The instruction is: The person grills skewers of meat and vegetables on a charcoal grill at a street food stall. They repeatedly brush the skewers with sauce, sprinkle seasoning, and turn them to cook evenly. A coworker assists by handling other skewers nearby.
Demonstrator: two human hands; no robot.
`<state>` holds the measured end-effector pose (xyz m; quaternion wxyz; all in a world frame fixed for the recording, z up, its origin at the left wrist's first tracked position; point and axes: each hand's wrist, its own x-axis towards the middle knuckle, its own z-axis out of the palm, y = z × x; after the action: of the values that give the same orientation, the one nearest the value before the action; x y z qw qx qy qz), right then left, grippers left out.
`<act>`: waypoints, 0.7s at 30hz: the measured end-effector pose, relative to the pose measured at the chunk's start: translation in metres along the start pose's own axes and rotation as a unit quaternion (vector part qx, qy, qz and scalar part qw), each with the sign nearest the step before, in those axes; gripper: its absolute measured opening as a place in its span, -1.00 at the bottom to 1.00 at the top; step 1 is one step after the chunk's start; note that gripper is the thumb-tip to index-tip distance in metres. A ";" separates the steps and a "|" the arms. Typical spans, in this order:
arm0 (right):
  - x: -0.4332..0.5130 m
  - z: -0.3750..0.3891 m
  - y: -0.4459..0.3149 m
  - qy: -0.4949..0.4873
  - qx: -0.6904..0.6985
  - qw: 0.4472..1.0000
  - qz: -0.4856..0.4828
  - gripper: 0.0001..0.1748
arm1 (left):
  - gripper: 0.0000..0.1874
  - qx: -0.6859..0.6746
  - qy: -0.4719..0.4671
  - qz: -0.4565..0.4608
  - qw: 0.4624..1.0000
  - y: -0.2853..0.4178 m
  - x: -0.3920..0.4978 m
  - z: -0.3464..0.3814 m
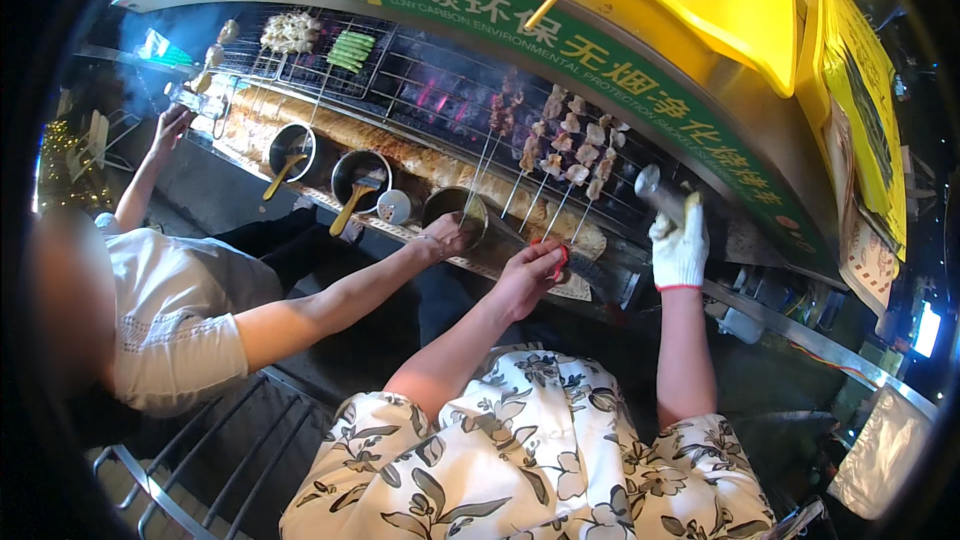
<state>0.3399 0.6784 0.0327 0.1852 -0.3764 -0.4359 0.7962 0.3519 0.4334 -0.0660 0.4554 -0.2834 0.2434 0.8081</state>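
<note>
My bare left hand (534, 275) is at the front edge of a charcoal grill (442, 75), closed around a red-handled tool (561, 261) whose kind is partly hidden by the fingers. Just beyond it lie several skewers of pale meat (577, 139), their metal ends pointing towards me. My right hand (679, 247), in a white knit glove, grips a cylindrical shaker (654, 184) tilted over the grill's right part. To the left, a co-worker's hand (448, 235) holds two skewers of darker meat (507, 109) above a metal pot (480, 217).
Pots with brushes (360, 180) and a spice shaker (394, 207) line the grill's front ledge. Green vegetable skewers (351, 51) and pale food (290, 33) sit on the left grate. A green-bannered hood (480, 11) overhangs the back. The co-worker's other hand (174, 124) holds a clear container.
</note>
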 end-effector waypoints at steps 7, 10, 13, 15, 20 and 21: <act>-0.057 -0.071 0.044 -0.039 0.097 0.898 0.427 -0.53 | -0.61 0.141 0.068 0.002 0.988 0.026 -0.097 -0.045; -0.073 -0.088 0.088 0.008 0.078 0.875 0.479 -0.58 | -0.61 0.186 0.101 0.026 0.977 0.038 -0.125 -0.053; -0.072 -0.078 0.124 0.056 0.134 0.837 0.527 -0.64 | -0.60 0.199 0.109 0.040 0.973 0.042 -0.147 -0.056; -0.075 -0.055 0.132 -0.049 0.063 0.842 0.534 -0.62 | -0.59 0.188 0.119 0.049 0.974 0.041 -0.155 -0.058; -0.048 -0.018 0.189 -0.005 0.045 0.796 0.603 -0.69 | -0.59 0.193 0.153 0.053 0.968 0.039 -0.168 -0.055; -0.042 -0.010 0.200 0.011 0.017 0.786 0.617 -0.67 | -0.59 0.195 0.156 0.054 0.967 0.039 -0.169 -0.055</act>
<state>0.3817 0.5477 -0.1188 -0.3345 -0.5710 -0.0946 0.7437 0.4022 0.2785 0.0142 0.4142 -0.2980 0.4789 0.7144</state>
